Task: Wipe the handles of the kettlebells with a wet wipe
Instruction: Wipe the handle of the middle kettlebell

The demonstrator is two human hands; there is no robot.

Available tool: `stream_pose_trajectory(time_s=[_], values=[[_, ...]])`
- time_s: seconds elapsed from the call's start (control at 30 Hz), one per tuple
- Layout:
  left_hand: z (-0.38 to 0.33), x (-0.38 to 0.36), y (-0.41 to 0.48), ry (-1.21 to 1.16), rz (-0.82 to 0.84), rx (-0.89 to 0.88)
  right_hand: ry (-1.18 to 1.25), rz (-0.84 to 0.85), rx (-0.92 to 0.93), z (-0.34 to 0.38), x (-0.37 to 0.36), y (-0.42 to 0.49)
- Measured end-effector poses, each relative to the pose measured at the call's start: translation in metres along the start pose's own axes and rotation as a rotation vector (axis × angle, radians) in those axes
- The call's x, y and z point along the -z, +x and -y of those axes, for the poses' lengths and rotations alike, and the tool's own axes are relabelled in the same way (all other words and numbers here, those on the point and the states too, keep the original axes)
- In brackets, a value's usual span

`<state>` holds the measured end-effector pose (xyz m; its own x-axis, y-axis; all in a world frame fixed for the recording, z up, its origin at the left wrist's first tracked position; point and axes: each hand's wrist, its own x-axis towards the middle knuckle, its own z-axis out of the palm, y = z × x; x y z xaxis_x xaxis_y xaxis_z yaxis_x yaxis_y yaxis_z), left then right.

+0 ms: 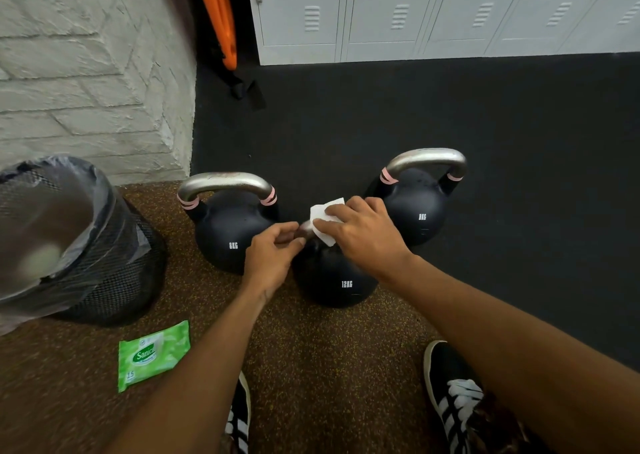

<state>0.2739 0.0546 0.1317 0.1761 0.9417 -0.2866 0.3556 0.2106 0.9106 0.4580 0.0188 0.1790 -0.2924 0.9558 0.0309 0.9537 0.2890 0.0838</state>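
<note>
Three black kettlebells with steel handles stand on the floor. The 12KG kettlebell is nearest me, its handle mostly hidden under my hands. My right hand holds a white wet wipe wrapped over that handle. My left hand grips the handle's left end. An 8KG kettlebell stands to the left with its handle bare. A second 8KG kettlebell stands at the back right, handle bare too.
A green wet-wipe pack lies on the brown speckled floor at front left. A black mesh bin with a plastic liner stands at the left by the white brick wall. Grey lockers line the back. My shoes are below.
</note>
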Motion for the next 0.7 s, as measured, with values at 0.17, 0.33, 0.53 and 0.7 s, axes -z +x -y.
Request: stream_pose_trajectory(time_s=[0.17, 0.33, 0.53, 0.7], values=[[0.005, 0.003, 0.001, -0.052, -0.002, 0.032, -0.038, -0.009, 0.052, 0.011, -0.001, 0.003], [0.006, 0.007, 0.002, -0.058, 0.026, 0.054, -0.099, 0.041, 0.118, 0.034, 0.0, 0.021], [0.009, 0.01, 0.005, 0.02, 0.048, 0.058, -0.029, 0.136, 0.034, 0.028, 0.005, 0.036], [-0.002, 0.001, 0.0, 0.427, -0.06, -0.044, 0.323, 0.41, -0.154, -0.004, 0.017, 0.075]])
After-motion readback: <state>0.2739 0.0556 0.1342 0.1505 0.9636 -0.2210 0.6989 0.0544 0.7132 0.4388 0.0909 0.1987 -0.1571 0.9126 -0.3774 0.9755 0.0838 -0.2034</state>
